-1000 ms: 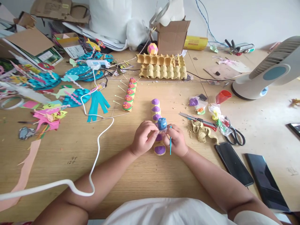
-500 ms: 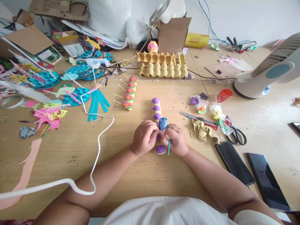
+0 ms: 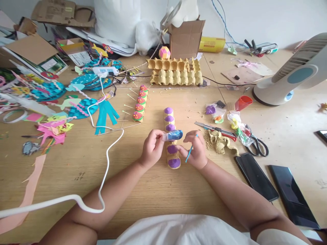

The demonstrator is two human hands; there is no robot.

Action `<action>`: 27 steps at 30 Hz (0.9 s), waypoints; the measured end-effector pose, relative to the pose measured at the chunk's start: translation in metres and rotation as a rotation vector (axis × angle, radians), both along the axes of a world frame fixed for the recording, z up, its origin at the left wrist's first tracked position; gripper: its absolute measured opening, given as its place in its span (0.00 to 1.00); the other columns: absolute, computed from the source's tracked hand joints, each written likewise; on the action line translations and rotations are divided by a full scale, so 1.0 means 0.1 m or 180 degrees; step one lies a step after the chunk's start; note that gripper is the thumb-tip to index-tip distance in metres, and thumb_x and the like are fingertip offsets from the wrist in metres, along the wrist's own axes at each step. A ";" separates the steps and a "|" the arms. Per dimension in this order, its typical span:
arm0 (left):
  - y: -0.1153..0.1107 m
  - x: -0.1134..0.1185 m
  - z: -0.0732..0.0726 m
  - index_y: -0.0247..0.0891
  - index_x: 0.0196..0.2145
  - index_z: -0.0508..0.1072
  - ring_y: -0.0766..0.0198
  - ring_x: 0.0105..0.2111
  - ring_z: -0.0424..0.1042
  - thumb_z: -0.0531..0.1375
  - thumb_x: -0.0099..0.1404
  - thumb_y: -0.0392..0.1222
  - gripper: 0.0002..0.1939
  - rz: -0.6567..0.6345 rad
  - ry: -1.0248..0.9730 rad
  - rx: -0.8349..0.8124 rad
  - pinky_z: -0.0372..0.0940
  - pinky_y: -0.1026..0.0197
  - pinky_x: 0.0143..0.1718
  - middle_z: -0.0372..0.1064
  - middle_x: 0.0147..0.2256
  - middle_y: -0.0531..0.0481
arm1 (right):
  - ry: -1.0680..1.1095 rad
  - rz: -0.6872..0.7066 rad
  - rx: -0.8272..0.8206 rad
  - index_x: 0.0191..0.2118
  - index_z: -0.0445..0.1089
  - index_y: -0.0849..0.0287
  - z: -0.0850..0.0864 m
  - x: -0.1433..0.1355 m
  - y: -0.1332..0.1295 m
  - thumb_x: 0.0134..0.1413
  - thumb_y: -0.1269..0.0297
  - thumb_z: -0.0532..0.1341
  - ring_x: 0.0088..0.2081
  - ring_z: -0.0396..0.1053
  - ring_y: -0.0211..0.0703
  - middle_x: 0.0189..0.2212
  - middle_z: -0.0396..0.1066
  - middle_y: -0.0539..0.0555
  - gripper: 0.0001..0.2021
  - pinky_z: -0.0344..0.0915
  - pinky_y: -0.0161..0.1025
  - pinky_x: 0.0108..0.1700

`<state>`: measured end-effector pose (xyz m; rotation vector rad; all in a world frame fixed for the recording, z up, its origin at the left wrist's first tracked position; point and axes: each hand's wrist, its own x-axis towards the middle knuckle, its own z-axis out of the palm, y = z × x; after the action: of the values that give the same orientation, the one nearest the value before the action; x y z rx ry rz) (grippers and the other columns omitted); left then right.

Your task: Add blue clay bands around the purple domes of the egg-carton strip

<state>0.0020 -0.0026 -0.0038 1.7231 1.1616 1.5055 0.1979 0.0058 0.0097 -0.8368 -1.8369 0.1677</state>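
Packet (image 3: 176, 135), blue inside clear plastic, hangs in the head view over the middle of the desk (image 3: 143, 204), pinched by its clear end between the thumb and fingers of my left hand (image 3: 152, 148). That pinch is narrow. My right hand (image 3: 196, 149) holds a thin blue stick (image 3: 189, 153) aslant, its thumb and forefinger spread apart just beside the packet; whether my right thumb touches the strip below, I cannot tell. Under the packet, an egg-carton strip (image 3: 174, 163) with purple-topped bumps points from the desk's near edge toward its far edge, partly hidden by what I hold. Farther up and leftward stands a red and green strip (image 3: 138, 107). Toward the right edge lie a cutter (image 3: 216, 130) and scissors (image 3: 258, 146), with a black phone (image 3: 256, 177) nearer me. A fan (image 3: 293, 78) fills the far right corner, and egg cartons (image 3: 176, 77) sit near the far edge.
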 end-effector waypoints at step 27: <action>-0.06 -0.07 0.19 0.42 0.45 0.73 0.54 0.47 0.69 0.62 0.68 0.44 0.09 -0.0334 0.0771 0.0736 0.67 0.47 0.51 0.69 0.43 0.44 | -0.0078 0.0482 -0.0972 0.47 0.72 0.57 -0.07 -0.01 0.04 0.64 0.44 0.61 0.33 0.72 0.45 0.33 0.76 0.56 0.20 0.70 0.41 0.36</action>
<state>-0.0049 -0.0082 0.0151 2.1365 1.0253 1.4435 0.1974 0.0095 0.0029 -0.9100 -1.9257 0.5471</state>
